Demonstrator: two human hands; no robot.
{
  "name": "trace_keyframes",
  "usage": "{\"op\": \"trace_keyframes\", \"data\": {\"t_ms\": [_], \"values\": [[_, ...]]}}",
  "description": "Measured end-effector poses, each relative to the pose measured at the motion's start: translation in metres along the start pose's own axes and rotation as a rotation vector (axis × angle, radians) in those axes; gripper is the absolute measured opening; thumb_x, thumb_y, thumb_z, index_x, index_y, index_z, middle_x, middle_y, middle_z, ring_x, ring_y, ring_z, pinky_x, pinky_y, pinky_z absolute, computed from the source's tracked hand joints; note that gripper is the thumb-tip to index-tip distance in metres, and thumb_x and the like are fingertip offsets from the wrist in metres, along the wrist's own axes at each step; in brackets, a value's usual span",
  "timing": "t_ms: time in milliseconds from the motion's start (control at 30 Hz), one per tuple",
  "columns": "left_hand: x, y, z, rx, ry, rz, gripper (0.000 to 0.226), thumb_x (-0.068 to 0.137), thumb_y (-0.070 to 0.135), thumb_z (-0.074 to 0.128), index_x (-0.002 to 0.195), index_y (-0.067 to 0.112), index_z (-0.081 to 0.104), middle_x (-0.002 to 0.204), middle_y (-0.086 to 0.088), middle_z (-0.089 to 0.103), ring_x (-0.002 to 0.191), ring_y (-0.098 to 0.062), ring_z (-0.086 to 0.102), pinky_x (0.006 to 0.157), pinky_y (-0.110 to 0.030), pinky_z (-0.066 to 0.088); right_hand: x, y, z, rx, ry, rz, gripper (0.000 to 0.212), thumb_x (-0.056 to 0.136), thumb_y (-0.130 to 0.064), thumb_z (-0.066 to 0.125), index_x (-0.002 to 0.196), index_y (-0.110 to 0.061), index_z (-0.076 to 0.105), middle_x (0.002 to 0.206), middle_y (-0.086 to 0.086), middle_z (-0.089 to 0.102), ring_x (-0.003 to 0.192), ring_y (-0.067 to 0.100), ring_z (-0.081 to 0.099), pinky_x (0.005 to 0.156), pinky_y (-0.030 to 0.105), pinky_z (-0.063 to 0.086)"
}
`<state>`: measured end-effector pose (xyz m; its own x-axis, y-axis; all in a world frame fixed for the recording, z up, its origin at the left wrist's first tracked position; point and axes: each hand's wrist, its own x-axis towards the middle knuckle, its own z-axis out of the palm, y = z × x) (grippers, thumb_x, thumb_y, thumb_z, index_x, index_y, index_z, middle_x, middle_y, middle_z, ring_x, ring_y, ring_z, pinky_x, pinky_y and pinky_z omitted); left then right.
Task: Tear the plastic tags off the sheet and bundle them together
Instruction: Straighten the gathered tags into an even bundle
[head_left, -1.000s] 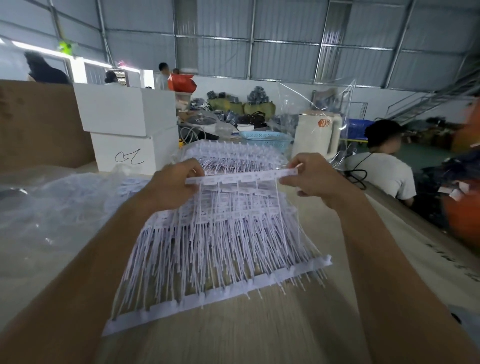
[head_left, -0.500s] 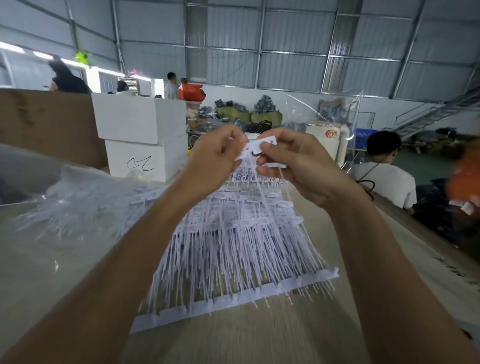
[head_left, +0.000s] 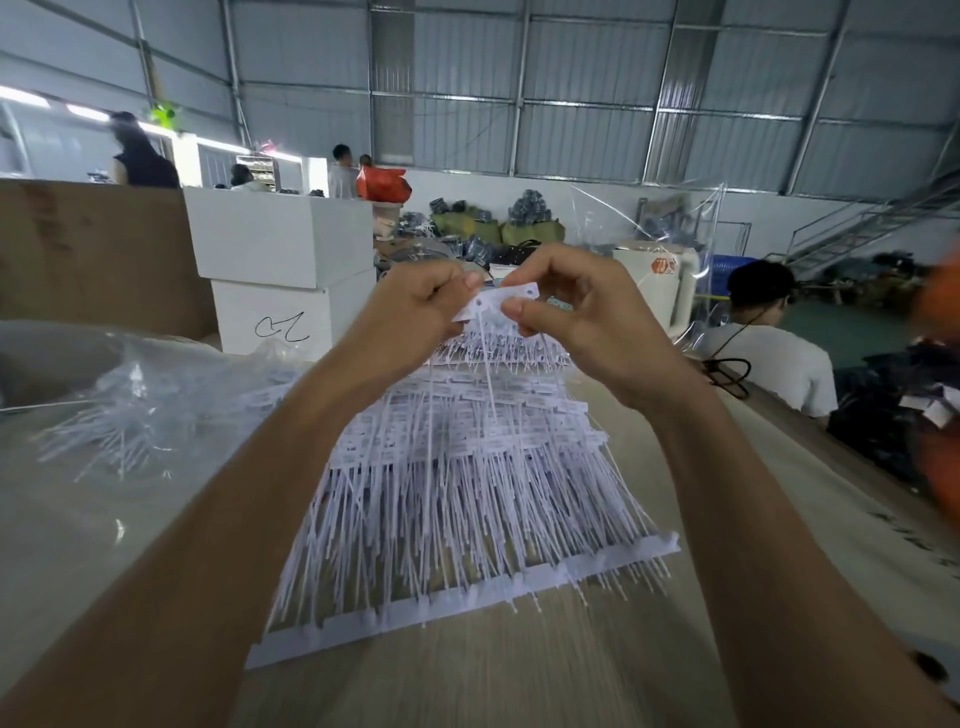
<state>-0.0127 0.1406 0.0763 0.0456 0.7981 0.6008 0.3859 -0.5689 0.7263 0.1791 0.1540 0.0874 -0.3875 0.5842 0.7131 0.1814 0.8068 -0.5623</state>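
Tags half off the sheet, mid-bench

Big white sheet (head_left: 457, 499) lay on table (head_left: 467, 686); left hand (head_left: 415, 306) & right hand (head_left: 576, 306) pinched a torn-off tag strip (head_left: 501, 304) above it, prob. light, floppy, best gripped at the flat heads.

a big shed with grey corrugated metal walls (head_left: 587, 104) and steel framing. bright strip lights (head_left: 31, 98) glow at the far left. a pale wooden table (head_left: 467, 686) fills the foreground; two white boxes (head_left: 280, 270) stand stacked beyond it, beside a brown board (head_left: 93, 249). a metal staircase (head_left: 872, 228) climbs at right, perhaps to a mezzanine. the floor (head_left: 852, 332) looks green.
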Motion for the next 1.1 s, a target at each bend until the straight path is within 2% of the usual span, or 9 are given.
{"op": "trace_keyframes", "data": {"t_ms": [133,300,400,500,633,800,900,967,1100], "values": [[0.0,-0.007,-0.001,-0.081,-0.025,-0.038,0.043,0.105,0.026,0.053,0.063,0.015,0.051,0.051,0.017,0.034,0.047,-0.002,0.036,0.053,-0.012,0.039,0.004,-0.001,0.009,-0.214,0.023,-0.114,0.008,0.088,0.003,0.072,0.086,-0.004,0.068,0.09,0.009,0.062,0.085,0.025,0.056,0.077,0.04,0.051],[0.001,-0.004,0.001,-0.005,0.003,0.026,0.047,0.105,0.025,0.052,0.058,0.023,0.05,0.057,0.014,0.038,0.053,-0.005,0.041,0.06,-0.014,0.051,0.004,0.005,0.011,-0.419,0.097,-0.18,0.003,0.093,-0.008,0.069,0.095,-0.01,0.071,0.092,-0.001,0.062,0.081,0.011,0.057,0.072,0.024,0.048],[-0.001,-0.001,0.003,0.092,-0.064,0.061,0.044,0.105,0.026,0.05,0.062,0.018,0.043,0.066,0.003,0.038,0.061,-0.008,0.045,0.078,-0.022,0.059,0.006,0.011,0.007,-0.41,0.385,-0.025,0.008,0.099,-0.009,0.061,0.096,-0.016,0.063,0.095,-0.005,0.063,0.077,-0.008,0.055,0.067,0.008,0.042],[-0.004,-0.002,0.001,0.172,-0.114,0.104,0.039,0.106,0.022,0.047,0.067,0.02,0.042,0.067,0.005,0.042,0.054,0.002,0.043,0.068,-0.012,0.053,0.005,0.019,-0.014,-0.219,0.656,0.088,0.006,0.104,-0.011,0.054,0.101,-0.017,0.054,0.09,-0.007,0.063,0.068,-0.01,0.056,0.062,0.01,0.044],[-0.001,0.0,-0.001,0.339,-0.173,0.135,0.014,0.106,0.013,0.044,0.101,0.017,0.057,0.087,0.005,0.062,0.064,-0.007,0.049,0.055,-0.018,0.04,-0.002,0.03,-0.005,-0.147,0.319,0.246,0.03,0.106,-0.008,0.041,0.112,-0.029,0.062,0.085,-0.004,0.063,0.052,0.004,0.044,0.047,0.019,0.036],[0.0,-0.001,-0.004,0.411,-0.185,0.172,0.013,0.098,0.013,0.063,0.106,0.018,0.071,0.1,0.004,0.071,0.089,-0.01,0.066,0.087,-0.036,0.052,0.003,0.027,0.016,0.192,0.012,0.361,0.033,0.106,-0.016,0.045,0.097,-0.022,0.076,0.077,0.006,0.05,0.062,0.01,0.038,0.056,0.027,0.028],[-0.002,-0.004,-0.003,0.298,-0.128,0.156,0.011,0.089,0.014,0.075,0.099,0.011,0.07,0.096,0.005,0.075,0.084,-0.004,0.072,0.085,-0.034,0.057,0.001,0.024,0.009,0.113,-0.085,0.357,0.036,0.106,-0.044,0.044,0.104,-0.031,0.077,0.069,-0.012,0.056,0.061,0.004,0.044,0.059,0.023,0.034],[-0.001,-0.007,-0.001,0.254,-0.056,0.15,0.022,0.083,0.017,0.081,0.093,0.01,0.064,0.093,0.008,0.074,0.082,-0.001,0.073,0.08,-0.03,0.058,0.0,0.018,0.005,0.001,-0.103,0.262,0.032,0.104,-0.047,0.05,0.107,-0.033,0.078,0.066,-0.027,0.061,0.06,-0.005,0.05,0.058,0.012,0.04],[0.0,-0.012,-0.002,0.27,-0.018,0.147,0.024,0.079,0.022,0.085,0.087,0.011,0.065,0.081,0.005,0.074,0.07,-0.003,0.072,0.069,-0.023,0.059,0.004,0.011,0.001,-0.37,-0.206,0.096,0.013,0.094,-0.022,0.071,0.105,-0.02,0.078,0.085,0.002,0.073,0.062,0.012,0.045,0.063,0.028,0.039]]}}
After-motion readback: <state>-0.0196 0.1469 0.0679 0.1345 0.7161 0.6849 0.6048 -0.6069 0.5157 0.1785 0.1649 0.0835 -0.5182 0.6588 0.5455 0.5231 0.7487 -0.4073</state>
